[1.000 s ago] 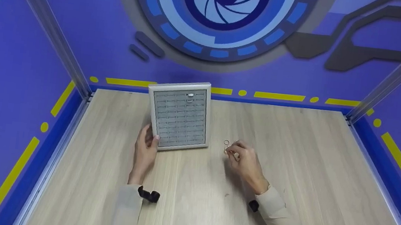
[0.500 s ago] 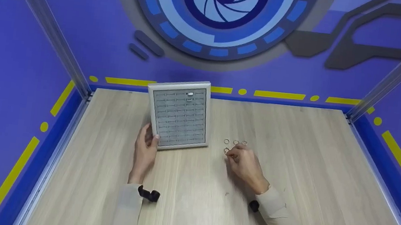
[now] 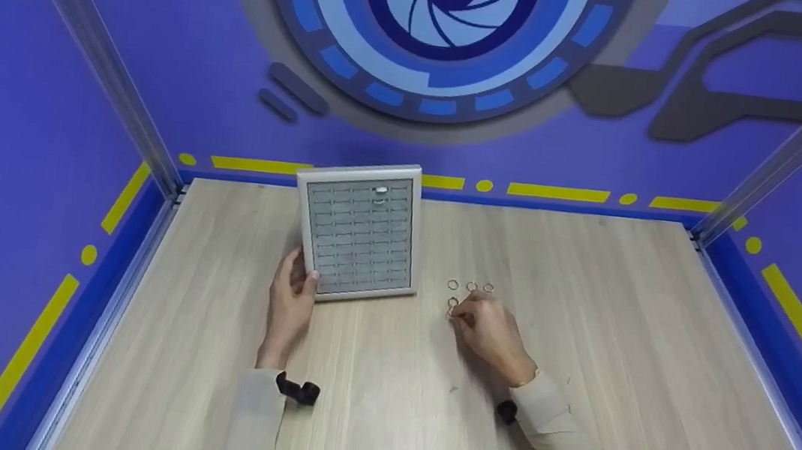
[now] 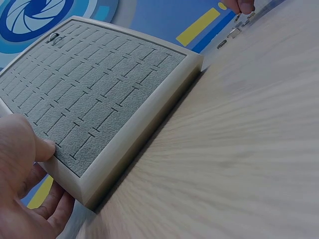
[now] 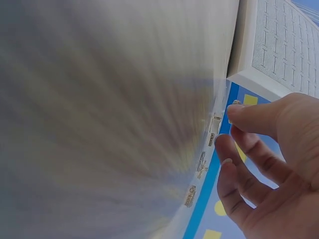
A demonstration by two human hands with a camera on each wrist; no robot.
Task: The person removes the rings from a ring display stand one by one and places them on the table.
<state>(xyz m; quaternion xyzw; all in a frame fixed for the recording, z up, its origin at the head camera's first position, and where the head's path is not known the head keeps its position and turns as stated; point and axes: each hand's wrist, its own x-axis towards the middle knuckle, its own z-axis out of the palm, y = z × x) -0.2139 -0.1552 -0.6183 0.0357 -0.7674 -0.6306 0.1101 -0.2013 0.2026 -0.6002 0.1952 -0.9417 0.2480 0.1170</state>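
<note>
While the left hand steadies the near left corner of the ring tray, thumb on the grey slotted foam and fingers curled under the frame, the right hand works to the right of the tray, well apart from the left. Small gold rings lie loose on the wooden table: three in a row just right of the tray's near right corner, one more ring just nearer, touching or almost touching the right fingertips. Right thumb and forefinger look pinched down at that ring, but head view is too small to tell whether it is actually gripped; right wrist view shows fingers bent and close to the row of rings, nothing clearly between them. Tray is tilted up on its far edge, face toward the person. One ring already sits in a slot near the tray's far edge, right of centre; the left wrist view shows it at the tray's far corner. Remaining slots look unfilled. Step in hand, as I judge it: picking a loose ring off the table beside the tray. Next move likely calls for a firm fingertip pinch on the thin band, then carrying it to a free slot near the seated ring and pressing it edge-first into the foam, left hand keeping the tray from sliding.
</note>
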